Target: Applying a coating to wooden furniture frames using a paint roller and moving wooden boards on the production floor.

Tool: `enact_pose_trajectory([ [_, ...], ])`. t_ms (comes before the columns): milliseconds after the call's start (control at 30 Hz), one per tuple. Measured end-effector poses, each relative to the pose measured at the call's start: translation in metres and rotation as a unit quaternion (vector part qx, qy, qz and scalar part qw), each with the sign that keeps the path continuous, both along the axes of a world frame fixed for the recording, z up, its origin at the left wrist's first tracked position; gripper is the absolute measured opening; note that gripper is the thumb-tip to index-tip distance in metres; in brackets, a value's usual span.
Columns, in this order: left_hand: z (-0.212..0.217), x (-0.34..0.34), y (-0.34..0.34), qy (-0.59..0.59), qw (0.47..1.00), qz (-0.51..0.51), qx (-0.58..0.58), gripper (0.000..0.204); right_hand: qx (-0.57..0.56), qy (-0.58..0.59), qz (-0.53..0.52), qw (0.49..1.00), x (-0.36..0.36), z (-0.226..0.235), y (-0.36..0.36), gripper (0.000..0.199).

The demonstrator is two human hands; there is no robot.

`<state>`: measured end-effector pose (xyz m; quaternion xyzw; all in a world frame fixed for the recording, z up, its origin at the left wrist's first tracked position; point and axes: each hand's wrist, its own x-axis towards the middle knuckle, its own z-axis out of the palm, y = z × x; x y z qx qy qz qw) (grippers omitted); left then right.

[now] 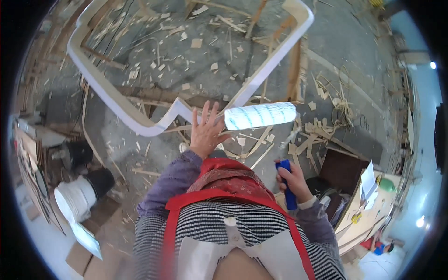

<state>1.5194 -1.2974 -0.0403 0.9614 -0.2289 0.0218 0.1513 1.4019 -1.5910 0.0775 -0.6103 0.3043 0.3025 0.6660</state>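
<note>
My right hand [295, 181] is closed around the blue handle of a paint roller [261, 115]. The roller's fluffy white sleeve with pale blue stripes lies crosswise ahead, just right of my left hand [205, 133]. That left hand is stretched forward with fingers spread, at the near edge of a large white-faced curved frame [109, 102]. Whether its fingertips touch the frame I cannot tell. The frame has a notch near my hand, and its bent outline runs off past the top of the view. Raw wood shows on its inner side.
Wood offcuts [312, 140] and shavings litter the grey floor. At left stand a white bucket [70, 200] and a black bucket [77, 154]. On the right, a wooden bench [373, 212] holds papers and a green item. Cardboard [79, 256] lies at lower left. Another person [378, 246] appears far right.
</note>
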Motion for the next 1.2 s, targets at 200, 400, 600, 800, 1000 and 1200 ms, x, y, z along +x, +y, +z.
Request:
enact_pose_trajectory([
  [200,0.005,-0.028,0.013,0.013,1.0,0.005,0.023,0.065,0.001,-0.058,-0.098,0.993,0.054,-0.046,0.027,0.027],
  [400,0.031,-0.103,0.061,0.091,0.995,0.007,-0.034,0.065,-0.112,-0.238,-0.172,0.949,0.229,-0.097,-0.017,0.031],
  [600,0.046,-0.174,0.119,0.134,0.975,0.174,-0.026,0.066,-0.065,-0.253,-0.272,0.926,0.344,-0.106,-0.032,0.029],
  [800,0.035,-0.186,0.16,0.139,0.966,0.215,-0.043,0.066,-0.078,-0.239,-0.241,0.937,0.227,-0.105,0.057,0.025],
  [1000,0.027,-0.164,0.197,0.087,0.986,0.101,-0.105,0.064,-0.059,-0.094,-0.147,0.983,-0.006,-0.039,0.175,0.025],
  [1200,0.024,-0.142,0.201,0.048,0.991,0.007,-0.129,0.063,0.034,-0.003,-0.177,0.984,-0.087,0.013,0.199,0.024],
])
